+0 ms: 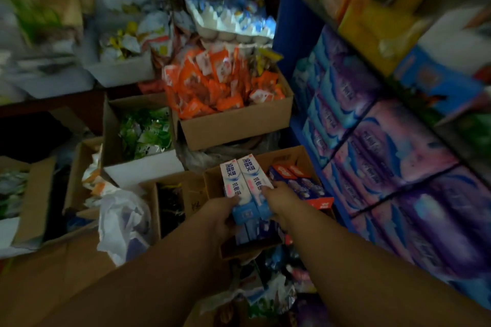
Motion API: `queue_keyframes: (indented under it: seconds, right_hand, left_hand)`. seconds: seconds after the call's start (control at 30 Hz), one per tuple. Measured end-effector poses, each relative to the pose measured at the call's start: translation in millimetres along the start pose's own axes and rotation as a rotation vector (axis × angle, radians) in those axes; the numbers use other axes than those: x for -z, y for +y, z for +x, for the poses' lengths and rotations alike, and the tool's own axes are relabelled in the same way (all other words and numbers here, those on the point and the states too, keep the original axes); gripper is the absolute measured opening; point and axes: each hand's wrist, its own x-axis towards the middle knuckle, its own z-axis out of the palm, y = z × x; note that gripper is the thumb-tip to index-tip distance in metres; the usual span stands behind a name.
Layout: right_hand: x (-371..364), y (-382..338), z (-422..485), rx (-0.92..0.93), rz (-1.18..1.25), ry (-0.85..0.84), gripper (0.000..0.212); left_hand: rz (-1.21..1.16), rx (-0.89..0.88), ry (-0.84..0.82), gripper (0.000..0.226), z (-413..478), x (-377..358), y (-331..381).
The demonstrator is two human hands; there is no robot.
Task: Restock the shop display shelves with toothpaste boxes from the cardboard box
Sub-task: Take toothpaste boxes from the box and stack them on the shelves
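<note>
Two white and light-blue toothpaste boxes point(245, 186) lie side by side above an open cardboard box point(287, 158) on the floor. My left hand point(221, 216) grips their near left end from below. My right hand point(279, 200) holds their right side, fingers over the top face. Inside the cardboard box, to the right, lie dark blue toothpaste boxes with red ends point(300, 182). More light-blue boxes show under my hands. The display shelves point(313, 5) rise at the right on a blue frame.
The shelves carry purple and pink packs point(393, 156) below, yellow and orange packs above. Open cartons crowd the floor: orange sachets point(218, 85), green sachets point(144, 133), a white plastic bag point(125, 223). Loose packets lie under my arms.
</note>
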Motion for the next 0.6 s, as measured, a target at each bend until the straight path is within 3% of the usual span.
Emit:
queue_keyframes:
  seconds: [0.13,0.2,0.27,0.37,0.5,0.6]
  right_hand:
    - [30.6,-51.2,-42.3,0.153,0.003,0.1,0.034]
    - [49.7,-79.1,-64.8,0.239,-0.001,0.163,0.042]
    - [70.1,-109.5,-95.6,0.324,0.032,0.198,0.04]
    - [100.8,-153.4,-141.0,0.469,0.067,0.278,0.034]
    - [146.7,-200.8,-203.6,0.66,0.069,0.385,0.044]
    - [184.1,-226.0,-258.0,0.794,0.061,0.481,0.039]
  left_hand:
    - [0.008,-0.142,-0.103,0.017,-56.9,-25.5,40.8]
    - [0.034,-0.237,-0.176,0.026,-84.6,-38.9,60.2]
    - [0.019,-0.321,-0.262,0.033,-108.9,-52.7,79.7]
    - [0.027,-0.514,-0.383,0.026,-157.8,-74.0,107.4]
    - [0.047,-0.749,-0.498,0.036,-219.2,-106.8,134.7]
    - [0.003,-0.84,-0.603,0.036,-270.8,-139.5,145.0]
